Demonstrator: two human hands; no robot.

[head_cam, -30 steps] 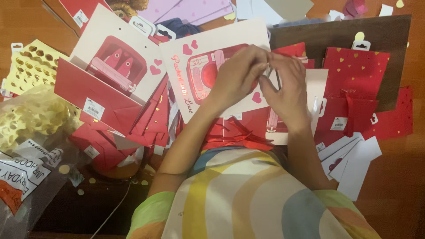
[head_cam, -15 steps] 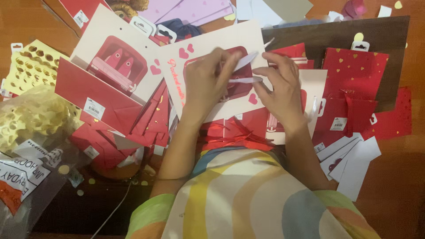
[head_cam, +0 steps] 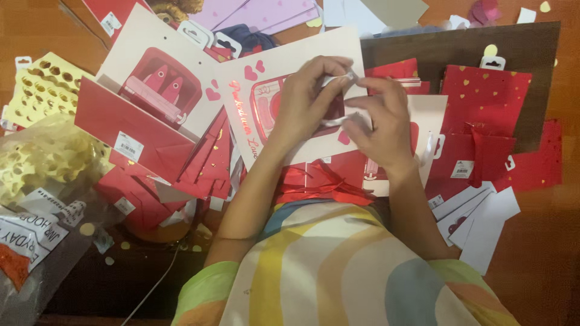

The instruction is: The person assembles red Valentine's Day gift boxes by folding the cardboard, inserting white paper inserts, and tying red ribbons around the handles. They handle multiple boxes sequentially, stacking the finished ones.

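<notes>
Left hand (head_cam: 308, 102) and right hand (head_cam: 380, 130) together pinch a thin white strip (head_cam: 338, 118) over the white card (head_cam: 266, 90), keeping it flat on the worktop (head_cam: 544, 241).

Both forearms reaching forward, left hand (head_cam: 308, 99) and right hand (head_cam: 380, 124) close together, fingers curled, fingertips pinching

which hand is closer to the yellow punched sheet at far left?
Left. The left hand is over the white card, nearer the yellow punched sheet; the right hand lies further right.
</notes>
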